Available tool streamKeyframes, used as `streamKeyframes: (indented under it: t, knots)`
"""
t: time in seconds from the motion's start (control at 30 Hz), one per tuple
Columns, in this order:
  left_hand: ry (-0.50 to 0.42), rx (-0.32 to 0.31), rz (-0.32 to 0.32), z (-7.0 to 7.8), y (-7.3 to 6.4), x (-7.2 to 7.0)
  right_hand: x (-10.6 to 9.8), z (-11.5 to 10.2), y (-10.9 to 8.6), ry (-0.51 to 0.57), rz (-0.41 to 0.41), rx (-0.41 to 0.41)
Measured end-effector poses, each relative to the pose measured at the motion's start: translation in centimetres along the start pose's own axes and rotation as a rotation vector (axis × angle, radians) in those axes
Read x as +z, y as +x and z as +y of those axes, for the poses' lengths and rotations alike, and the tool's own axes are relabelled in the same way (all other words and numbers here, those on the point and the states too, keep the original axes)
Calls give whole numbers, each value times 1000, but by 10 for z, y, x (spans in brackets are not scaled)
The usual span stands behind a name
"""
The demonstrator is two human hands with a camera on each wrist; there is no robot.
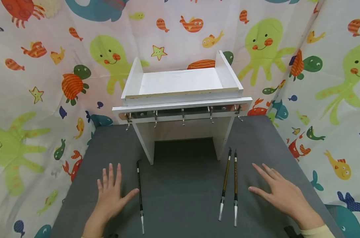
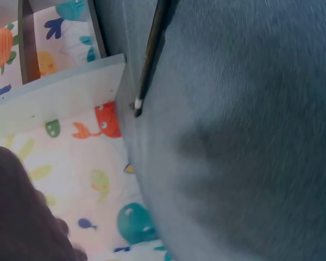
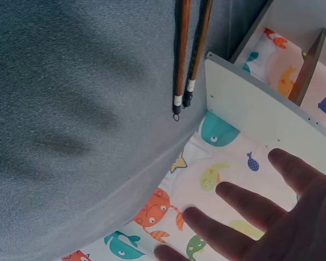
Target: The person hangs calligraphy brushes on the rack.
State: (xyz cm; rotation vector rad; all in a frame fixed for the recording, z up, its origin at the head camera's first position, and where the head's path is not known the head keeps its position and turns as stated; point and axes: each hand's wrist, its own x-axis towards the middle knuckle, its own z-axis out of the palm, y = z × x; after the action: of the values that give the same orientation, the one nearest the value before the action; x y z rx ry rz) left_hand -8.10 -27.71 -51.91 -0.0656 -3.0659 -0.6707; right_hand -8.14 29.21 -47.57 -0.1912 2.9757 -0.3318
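Observation:
My left hand (image 1: 109, 195) is held over the grey cloth with its fingers straight and spread, holding nothing. Just right of its thumb lies a dark-handled ink brush (image 1: 140, 195), its capped tip toward me. On the other side my right hand (image 1: 282, 195) is likewise spread with nothing in it. Two brown-handled ink brushes, one (image 1: 225, 183) slightly tilted and one (image 1: 235, 188) straighter, lie left of the right hand, clear caps toward me. In the right wrist view their handle ends show hanging loops, close to the white shelf's side panel (image 3: 261, 98).
A white shelf (image 1: 182, 99) stands at the back of the grey cloth surface (image 1: 182, 191). Several metal hooks, such as the middle hook (image 1: 183, 117), line its front rail. A curtain (image 1: 174, 36) printed with sea animals encloses the back and sides.

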Motion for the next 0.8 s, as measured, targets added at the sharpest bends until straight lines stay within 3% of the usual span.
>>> streamKeyframes:
  t: [0.2, 0.43, 0.8]
  knots:
    - [-311, 130, -26, 0, 11, 9, -4, -3, 5, 51, -26, 18]
    - [-472, 141, -83, 7, 33, 12, -4, -7, 10, 116, -8, 8]
    - [-676, 224, 41, 19, 76, 10, 15, -10, 26, 183, 72, -57]
